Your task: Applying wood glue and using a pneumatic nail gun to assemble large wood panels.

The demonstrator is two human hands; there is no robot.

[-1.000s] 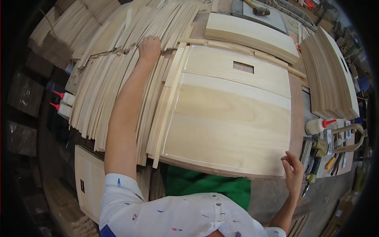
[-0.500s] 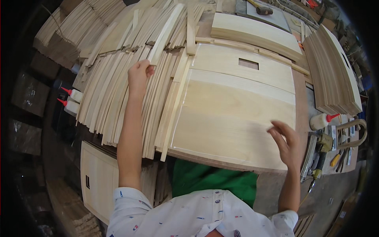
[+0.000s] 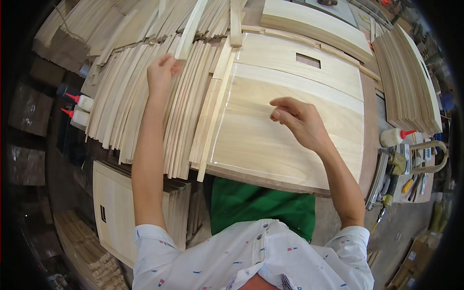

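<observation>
A pale wooden panel (image 3: 290, 111) lies in front of me, with a rectangular cutout in its far part and a thin white bead, like glue, along its edges. Over the panel hovers my right hand (image 3: 302, 123), empty, with the thumb apart from the bent fingers. My left hand (image 3: 162, 77) is above a row of thin wooden strips (image 3: 130, 96), fingers curled and smeared by motion. Its fingertips are close to the near end of a pale wooden strip (image 3: 189, 36) lying on top; whether they touch it cannot be made out. Narrow edge strips (image 3: 212, 113) run along the panel's left side.
Stacked boards stand behind the panel (image 3: 314, 29) and at right (image 3: 411, 82). A red-tipped white bottle (image 3: 390, 137) and an air nailer (image 3: 397, 164) are at right. Two more such bottles (image 3: 81, 108) sit at left. Framed panels (image 3: 113, 208) lean below the strips.
My right hand has moved left and away from me, over the panel's middle. My left fingers, earlier at the strip's end, are now blurred beside it. The whole view has tilted slightly.
</observation>
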